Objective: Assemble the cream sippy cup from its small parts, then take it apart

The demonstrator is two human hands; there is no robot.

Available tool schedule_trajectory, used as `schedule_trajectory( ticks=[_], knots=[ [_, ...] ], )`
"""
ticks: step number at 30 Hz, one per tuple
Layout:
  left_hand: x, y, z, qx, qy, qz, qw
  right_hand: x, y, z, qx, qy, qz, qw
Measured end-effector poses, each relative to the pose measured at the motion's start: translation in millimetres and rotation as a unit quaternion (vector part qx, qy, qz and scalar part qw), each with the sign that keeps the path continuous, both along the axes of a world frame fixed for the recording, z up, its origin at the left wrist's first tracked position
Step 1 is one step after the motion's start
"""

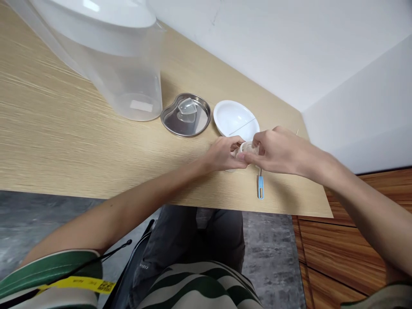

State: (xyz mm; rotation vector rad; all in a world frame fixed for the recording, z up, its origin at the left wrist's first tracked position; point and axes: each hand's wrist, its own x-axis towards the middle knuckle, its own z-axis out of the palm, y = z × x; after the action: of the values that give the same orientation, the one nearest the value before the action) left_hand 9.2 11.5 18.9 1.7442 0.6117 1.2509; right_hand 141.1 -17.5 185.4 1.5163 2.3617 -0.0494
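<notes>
Above the front right part of the table, my left hand point(223, 153) is closed around a small clear jar point(247, 148) with a whitish rim. My right hand point(273, 148) grips the other end of the jar, its fingers bent over it. Both hands hide much of the jar, and its contents cannot be made out. Just beyond them stands a white bowl point(230, 113) with a thin rod point(243, 126) lying across it. A tool with a blue handle point(260, 187) lies on the near side of my right hand, its far end hidden.
A steel kidney dish point(169, 124) holding a small clear cup point(187, 106) is left of the bowl. Farther left stands a large clear pitcher point(128, 77) with a white lid. The wooden table point(80, 159) meets a white wall point(273, 51) behind.
</notes>
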Motion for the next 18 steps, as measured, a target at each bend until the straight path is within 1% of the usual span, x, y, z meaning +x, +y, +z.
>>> schedule_trajectory(
  ticks=[3,7,11,15,18],
  knots=[
    [0.8,1.9,-2.7,0.004,0.023,0.009,1.0,-1.4,-0.1,-1.4,0.001,0.03,0.032,0.999],
    [1.4,4.2,-4.0,0.044,0.034,0.034,0.998,-10.3,-8.7,-11.5,0.024,0.012,0.052,0.998],
    [-0.2,2.6,1.0,0.068,0.049,0.038,0.996,-14.0,-13.9,-19.4,0.064,0.029,0.034,0.997],
    [-1.2,0.8,3.4,0.041,0.036,0.041,0.998,-3.1,-7.7,-13.4,0.072,0.077,0.032,0.994],
    [-1.7,2.3,1.3,0.03,0.023,0.007,0.999,8.7,-3.5,-6.4,0.049,0.101,0.042,0.993]
  ],
)
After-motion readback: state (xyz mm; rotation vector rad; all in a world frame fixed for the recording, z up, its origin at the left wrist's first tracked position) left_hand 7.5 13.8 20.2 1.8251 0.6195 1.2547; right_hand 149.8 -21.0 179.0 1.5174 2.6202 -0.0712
